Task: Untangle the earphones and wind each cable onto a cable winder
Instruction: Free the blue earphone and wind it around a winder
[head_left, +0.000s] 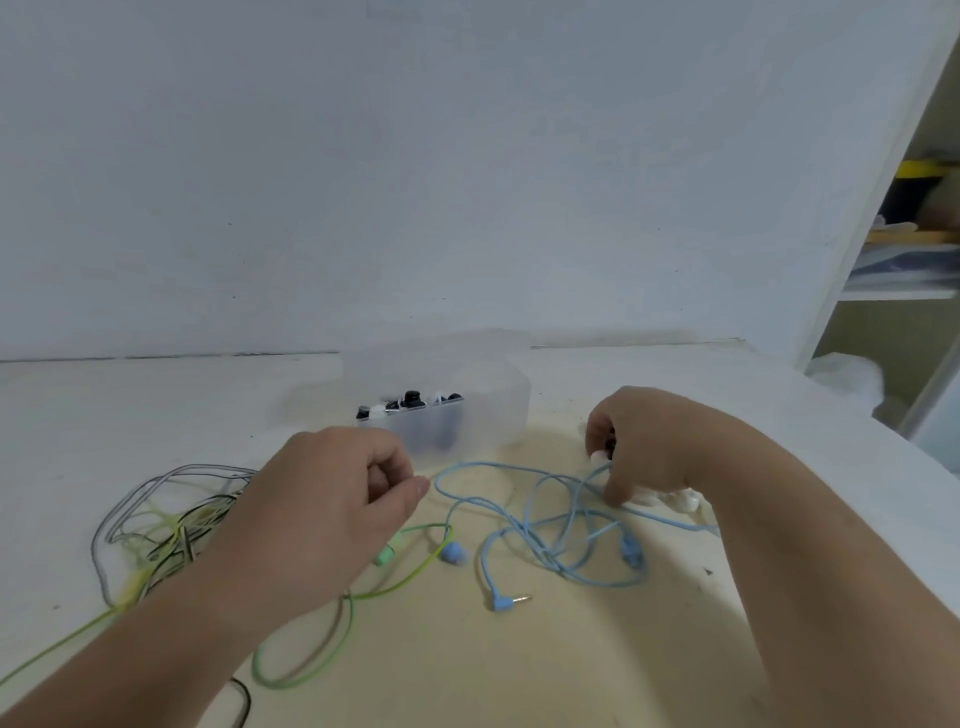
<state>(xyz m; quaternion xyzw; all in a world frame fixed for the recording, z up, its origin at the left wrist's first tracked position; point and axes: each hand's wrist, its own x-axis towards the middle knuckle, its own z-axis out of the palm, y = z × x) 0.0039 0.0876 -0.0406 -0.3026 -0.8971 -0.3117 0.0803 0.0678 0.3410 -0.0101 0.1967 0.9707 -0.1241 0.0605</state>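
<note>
While the right hand (654, 447) pinches the blue earphone cable (500, 601), the left hand (332, 514) curls thumb to forefinger.
Its loops lie just in front of the clear box (488, 415), between the hands; whether the left holds anything is unclear.

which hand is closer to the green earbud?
Left. The left hand is just beside the green earbud; the right hand is far off to its right, pinching the blue cable.
</note>
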